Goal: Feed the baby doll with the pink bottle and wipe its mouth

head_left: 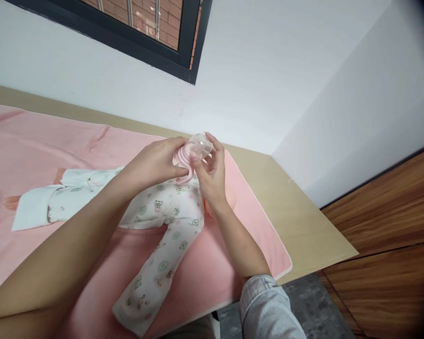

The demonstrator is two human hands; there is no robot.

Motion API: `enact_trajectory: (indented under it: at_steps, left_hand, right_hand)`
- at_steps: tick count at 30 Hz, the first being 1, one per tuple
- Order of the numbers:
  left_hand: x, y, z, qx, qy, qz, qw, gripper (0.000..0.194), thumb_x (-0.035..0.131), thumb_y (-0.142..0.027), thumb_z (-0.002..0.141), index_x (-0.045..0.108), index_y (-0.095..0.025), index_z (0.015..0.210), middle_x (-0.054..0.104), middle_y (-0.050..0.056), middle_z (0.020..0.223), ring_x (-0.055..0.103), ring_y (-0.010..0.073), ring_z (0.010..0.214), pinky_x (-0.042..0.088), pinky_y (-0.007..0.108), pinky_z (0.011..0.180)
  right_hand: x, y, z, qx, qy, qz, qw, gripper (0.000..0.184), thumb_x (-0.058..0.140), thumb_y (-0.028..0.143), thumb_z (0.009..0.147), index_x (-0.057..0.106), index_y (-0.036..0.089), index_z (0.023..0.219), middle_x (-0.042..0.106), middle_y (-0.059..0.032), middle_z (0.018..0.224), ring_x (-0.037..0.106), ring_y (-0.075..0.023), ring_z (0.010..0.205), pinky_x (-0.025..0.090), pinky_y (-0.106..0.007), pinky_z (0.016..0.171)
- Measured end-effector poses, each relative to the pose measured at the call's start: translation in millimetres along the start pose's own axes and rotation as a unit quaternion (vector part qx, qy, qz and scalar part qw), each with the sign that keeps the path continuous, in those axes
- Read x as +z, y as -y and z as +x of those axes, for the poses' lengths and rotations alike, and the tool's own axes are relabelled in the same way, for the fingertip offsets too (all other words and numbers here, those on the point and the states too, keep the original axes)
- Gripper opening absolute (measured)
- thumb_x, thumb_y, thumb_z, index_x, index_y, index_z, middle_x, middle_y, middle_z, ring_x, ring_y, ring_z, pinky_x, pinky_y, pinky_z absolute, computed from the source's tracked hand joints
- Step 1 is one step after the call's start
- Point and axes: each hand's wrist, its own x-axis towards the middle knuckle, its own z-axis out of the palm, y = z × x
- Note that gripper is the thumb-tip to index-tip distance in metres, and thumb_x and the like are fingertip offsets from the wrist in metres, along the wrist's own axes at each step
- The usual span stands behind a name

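Over a doll (151,207) in white printed clothes, both my hands hold a baby bottle (185,157) with pink handles. My left hand (159,160) is closed around its pink lower part. The thumb and fingers of my right hand (214,174) grip the clear cap (200,145) at the bottle's end. I cannot tell whether the cap sits fully on the bottle. The doll lies on a pink blanket (254,221), its feet to the left and its head partly hidden behind my right wrist. One of its sleeves stretches toward me.
Under the blanket is a light wooden table (297,221), whose right corner juts out near a wood-grain cabinet (392,249). A white wall (247,70) with a dark-framed window (189,61) stands behind the table. Grey floor (314,301) shows at lower right.
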Motion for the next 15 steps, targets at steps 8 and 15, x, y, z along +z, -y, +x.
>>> enact_trajectory:
  at_steps: [8,15]
  left_hand:
    - [-6.9,25.9,6.4,-0.023,-0.022,0.03,0.999,0.053,0.06,-0.029,0.073,0.056,-0.023,0.125,0.064,0.004,0.122,0.061,0.0287,0.105,0.046,0.035,0.084]
    - [-34.1,87.2,5.4,-0.169,-0.064,0.029,0.983,0.053,0.058,-0.036,0.083,0.048,-0.015,0.13,0.058,0.004,0.122,0.054,0.0227,0.101,0.045,0.037,0.092]
  right_hand:
    - [-36.0,-2.4,20.0,-0.051,-0.092,-0.083,0.991,0.065,0.046,0.052,0.093,0.015,0.038,0.149,0.039,-0.0055,0.146,0.041,-0.0207,0.139,0.04,-0.047,0.113]
    - [-127.4,-69.3,45.0,-0.016,-0.186,-0.246,0.951,0.062,0.054,0.044,0.087,0.03,0.024,0.14,0.057,-0.0112,0.125,0.059,-0.0199,0.117,0.047,-0.042,0.104]
